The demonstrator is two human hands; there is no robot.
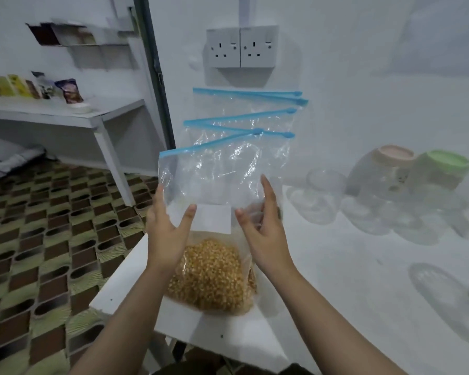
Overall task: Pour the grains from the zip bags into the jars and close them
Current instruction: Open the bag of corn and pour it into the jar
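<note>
**Two hands on one grain bag**

At centre frame, both hands hold a bag [214, 212] upright on the white table [336, 280]. The left hand [165, 236] has its fingers straight against the bag's left side; the right hand [260, 228] has loosely bent fingers on the right side, thumb in front. Yellow grain [211, 277] fills the bag's lower part, which rests on the table; its blue zip edge [209, 144] slants at the top. Behind it, upper centre, empty bags [244, 115] stand with about four more blue zip strips showing. At right are two lidded jars, one pink lid [395, 155], one green lid [444, 163], plus several blurred clear jars [325, 182] whose count I cannot tell. Two wall sockets [241, 47] sit above.
</note>
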